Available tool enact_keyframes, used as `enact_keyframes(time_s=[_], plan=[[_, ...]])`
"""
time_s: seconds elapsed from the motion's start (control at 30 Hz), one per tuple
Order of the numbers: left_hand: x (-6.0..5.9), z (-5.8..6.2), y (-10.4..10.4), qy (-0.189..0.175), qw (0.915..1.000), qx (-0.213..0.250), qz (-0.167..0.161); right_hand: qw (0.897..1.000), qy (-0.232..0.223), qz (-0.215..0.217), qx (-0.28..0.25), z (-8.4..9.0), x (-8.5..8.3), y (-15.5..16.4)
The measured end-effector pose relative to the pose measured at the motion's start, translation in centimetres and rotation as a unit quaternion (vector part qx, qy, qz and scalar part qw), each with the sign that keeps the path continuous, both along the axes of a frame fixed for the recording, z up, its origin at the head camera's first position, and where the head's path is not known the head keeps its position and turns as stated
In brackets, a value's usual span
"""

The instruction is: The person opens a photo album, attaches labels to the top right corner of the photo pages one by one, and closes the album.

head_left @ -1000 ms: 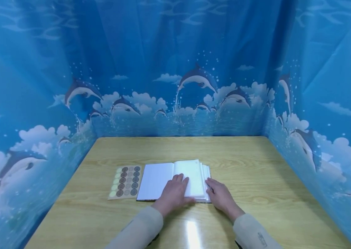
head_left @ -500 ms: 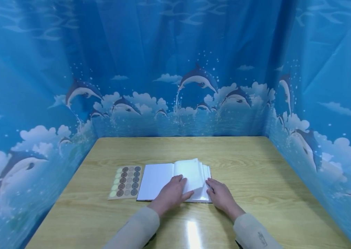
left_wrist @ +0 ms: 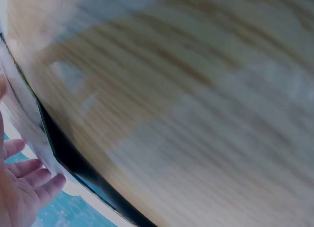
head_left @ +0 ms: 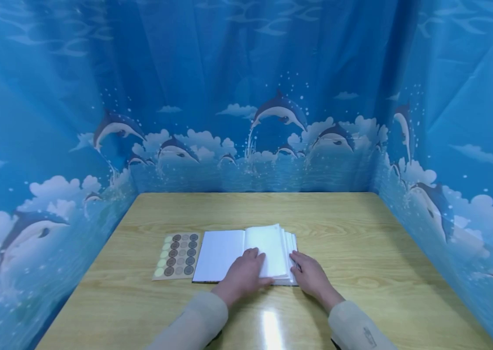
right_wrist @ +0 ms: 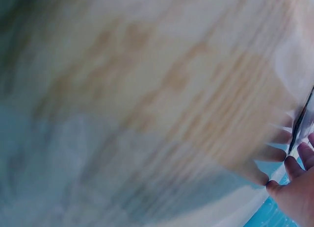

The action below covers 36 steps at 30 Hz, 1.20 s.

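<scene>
A notebook (head_left: 219,253) lies open on the wooden table, its white pages bare of visible writing. Over the lower part of its right-hand pages rests my left hand (head_left: 244,273), fingers extended and thumb near the bottom edge. In the left wrist view, the fingers of the left hand (left_wrist: 32,188) appear spread over the paper, beyond the dark cover edge (left_wrist: 68,153). At the notebook's right side, my right hand (head_left: 312,276) touches the edge of the fanned page stack. The right wrist view shows the fingertips (right_wrist: 290,163) down beside that edge.
Left of the notebook lies a sheet of round stickers (head_left: 177,256) in pale green, brown, beige and grey columns. Blue dolphin-print curtains (head_left: 255,170) enclose the table (head_left: 338,214) at the back and sides.
Half a second ago the upper right-hand pages were lifted at their lower corner by my left thumb; now they lie flatter, with the left hand slightly further right. My right hand stays put.
</scene>
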<state>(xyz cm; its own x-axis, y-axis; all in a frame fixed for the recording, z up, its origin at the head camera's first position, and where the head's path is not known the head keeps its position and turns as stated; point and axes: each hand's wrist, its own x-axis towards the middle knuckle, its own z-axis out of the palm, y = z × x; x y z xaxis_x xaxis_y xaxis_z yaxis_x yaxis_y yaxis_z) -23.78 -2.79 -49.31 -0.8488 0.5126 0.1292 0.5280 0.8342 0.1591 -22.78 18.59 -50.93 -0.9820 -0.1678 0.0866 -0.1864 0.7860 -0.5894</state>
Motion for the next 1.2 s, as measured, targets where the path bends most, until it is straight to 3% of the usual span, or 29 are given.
enact_keyframes(time_s=[0.4,0.93,1.2], plan=[[-0.1,0.2,-0.2,0.052,0.998,-0.026,-0.027,1.0,0.004,0.001,0.001,0.0,0.0,0.1],[-0.1,0.4,-0.6,0.151,0.987,0.037,-0.04,1.0,0.019,0.004,0.006,0.0,0.0,0.0],[0.2,0.4,-1.0,0.168,0.9811,0.082,-0.047,0.997,0.07,0.013,-0.003,0.0,0.1,-0.1]])
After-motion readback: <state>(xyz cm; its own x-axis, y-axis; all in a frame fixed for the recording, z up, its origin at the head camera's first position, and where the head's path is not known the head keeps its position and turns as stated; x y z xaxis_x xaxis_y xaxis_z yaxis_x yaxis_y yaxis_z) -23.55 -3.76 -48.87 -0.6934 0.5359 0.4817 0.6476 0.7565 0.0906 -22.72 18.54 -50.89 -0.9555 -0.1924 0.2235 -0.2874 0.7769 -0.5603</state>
